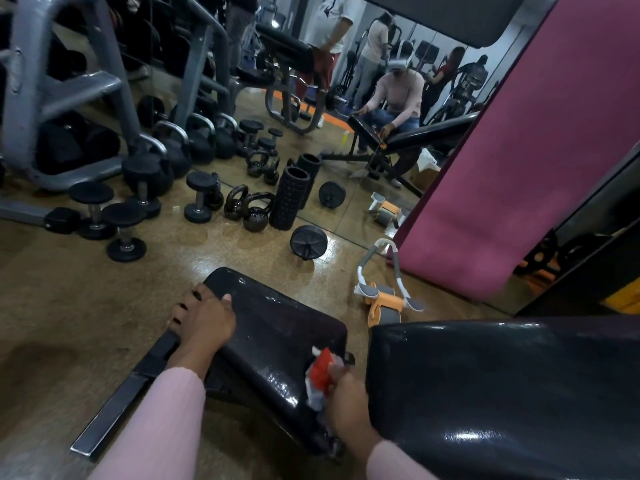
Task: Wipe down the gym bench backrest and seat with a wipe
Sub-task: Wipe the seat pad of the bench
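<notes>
a: where's the wipe (320, 377)?
b: bunched up, red and white, in the right hand (346, 393), fingers curled round it, pressed at the near right edge of the seat (277, 327), by the gap before the backrest (502, 386).
a: and the left hand (202, 320)?
b: it grips the seat's far left corner, thumb on top, fingers wrapped over the edge.
a: the pads?
b: both black and glossy with wet streaks; the backrest lies to the right.
a: around them?
b: an orange and grey ab roller (384, 299) on the floor just beyond, then dumbbells (126, 230), kettlebells (254, 214), a foam roller (289, 199) before a mirror (381, 133).
</notes>
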A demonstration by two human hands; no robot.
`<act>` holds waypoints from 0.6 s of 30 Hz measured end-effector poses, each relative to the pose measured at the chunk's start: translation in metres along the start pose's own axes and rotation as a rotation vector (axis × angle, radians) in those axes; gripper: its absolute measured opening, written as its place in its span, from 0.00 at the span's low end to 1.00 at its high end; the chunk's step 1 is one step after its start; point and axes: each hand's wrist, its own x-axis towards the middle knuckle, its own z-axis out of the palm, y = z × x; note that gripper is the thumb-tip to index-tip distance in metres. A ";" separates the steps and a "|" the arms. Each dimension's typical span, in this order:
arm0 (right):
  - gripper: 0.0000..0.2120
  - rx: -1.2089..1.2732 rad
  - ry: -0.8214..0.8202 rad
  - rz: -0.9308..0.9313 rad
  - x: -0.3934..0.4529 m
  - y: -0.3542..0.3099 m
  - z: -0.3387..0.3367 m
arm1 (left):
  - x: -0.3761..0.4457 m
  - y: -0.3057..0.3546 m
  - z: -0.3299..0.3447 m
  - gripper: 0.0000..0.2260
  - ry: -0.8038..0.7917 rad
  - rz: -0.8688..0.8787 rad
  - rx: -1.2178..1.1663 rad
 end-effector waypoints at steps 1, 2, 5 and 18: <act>0.10 0.050 -0.015 -0.062 0.004 -0.003 0.000 | 0.000 -0.001 0.000 0.28 0.000 0.005 0.002; 0.11 -0.024 -0.062 -0.049 0.000 -0.008 0.006 | 0.001 -0.001 0.000 0.28 0.000 0.007 0.002; 0.07 -0.572 -0.129 -0.351 -0.013 0.016 0.010 | 0.001 0.001 -0.002 0.28 -0.007 -0.009 -0.003; 0.14 -0.401 -0.254 -0.215 -0.018 -0.022 0.004 | -0.001 0.009 -0.005 0.28 -0.017 -0.052 -0.006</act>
